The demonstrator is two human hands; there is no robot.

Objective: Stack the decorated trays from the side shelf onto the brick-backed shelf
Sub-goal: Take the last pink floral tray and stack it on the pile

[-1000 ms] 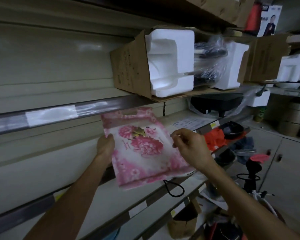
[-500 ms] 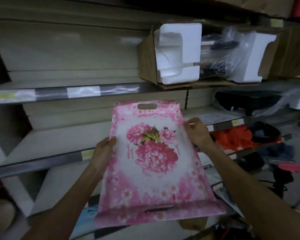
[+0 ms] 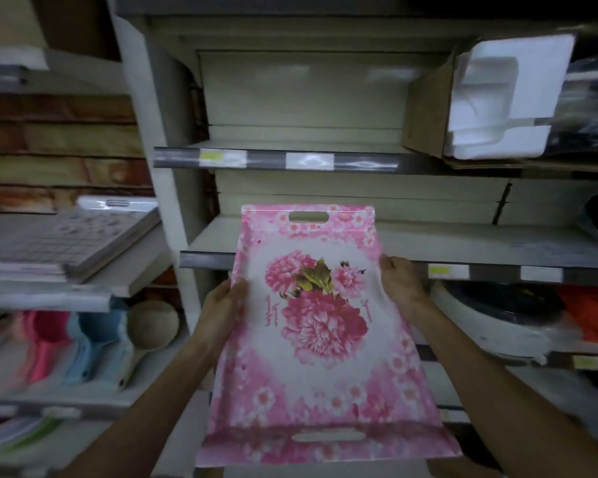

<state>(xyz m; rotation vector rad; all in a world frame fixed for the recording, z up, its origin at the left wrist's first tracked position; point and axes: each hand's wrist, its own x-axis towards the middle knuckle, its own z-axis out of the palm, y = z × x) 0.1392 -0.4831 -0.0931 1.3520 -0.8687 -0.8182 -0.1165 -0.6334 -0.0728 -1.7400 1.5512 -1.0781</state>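
The pink floral tray (image 3: 320,339) (face up) spans between left hand (image 3: 221,305) and right hand (image 3: 399,282), each clasping a long edge.

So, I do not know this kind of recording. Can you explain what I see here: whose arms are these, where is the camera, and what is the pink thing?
No machine is here. The picture comes from one wide-angle camera worn on a person's head, looking forward and down, so the two bare arms are that person's own. The left hand and the right hand grip the long edges of a flat pink rectangular tray printed with large flowers, which has a cut-out handle slot at each end. It is held in the air, resting on nothing. Behind it are pale metal shelves with price labels. At upper right lies an open cardboard box holding white foam packing. To the left, in front of a brick-patterned wall, another shelf carries a stack of flat grey trays.
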